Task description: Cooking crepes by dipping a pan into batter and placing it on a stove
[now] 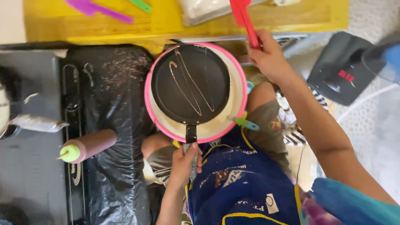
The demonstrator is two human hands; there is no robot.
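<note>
Plastic sheeting (pixel 112 137), black and crinkled, is covering the surface at the left, and a brown squeeze bottle with a green nozzle (pixel 87 146) is lying on its side across it. Just right of the bottle, the left hand (pixel 183 164) is gripping the handle of a round black non-stick pan (pixel 190 83), with the fingers (pixel 192 155) wrapped tight around the grip. The pan is hovering level over a wide pink-rimmed basin of pale batter (pixel 238 89), and thin looping lines of batter are crossing its dark face. A small green and blue utensil handle (pixel 246 123) is resting against the basin's right rim. Further right, the right hand (pixel 270 58) is reaching toward the yellow wooden tabletop (pixel 62 23), fingers clamped on the handle of a red plastic spatula (pixel 246 18) that is pointing away from the person. At the far right, a dark grey device (pixel 341 68) is sitting on the pale floor.
</note>
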